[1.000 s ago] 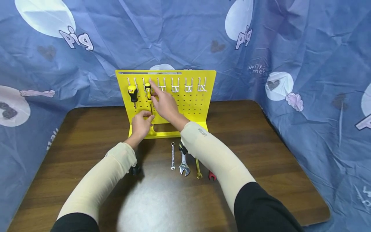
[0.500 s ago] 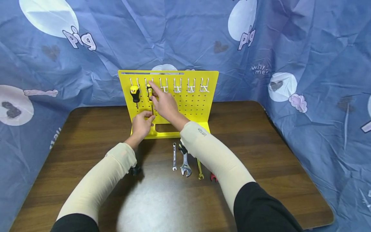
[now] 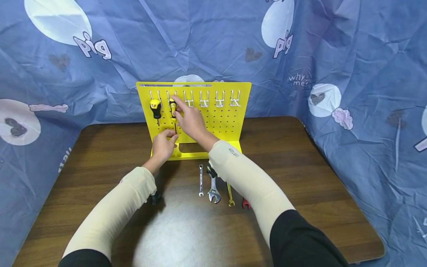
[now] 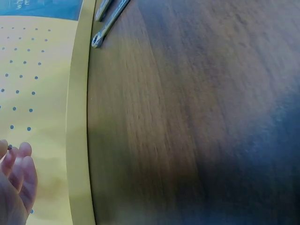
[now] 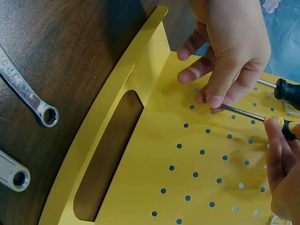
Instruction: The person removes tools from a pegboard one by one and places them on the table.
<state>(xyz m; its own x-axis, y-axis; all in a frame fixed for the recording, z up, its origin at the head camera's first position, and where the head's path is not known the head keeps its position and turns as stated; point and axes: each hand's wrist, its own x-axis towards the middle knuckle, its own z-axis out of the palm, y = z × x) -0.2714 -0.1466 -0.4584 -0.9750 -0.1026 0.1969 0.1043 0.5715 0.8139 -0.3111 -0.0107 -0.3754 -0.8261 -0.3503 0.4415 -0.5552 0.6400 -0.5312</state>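
The shaft tip of a screwdriver is pinched by the fingers of the left hand, while its yellow-and-black handle is gripped by the curled fingers of the right hand. The tool is held against the yellow pegboard, below the hooks. Just left of the fingers, a second screwdriver is hung. Nearer the person, wrenches are laid on the surface.
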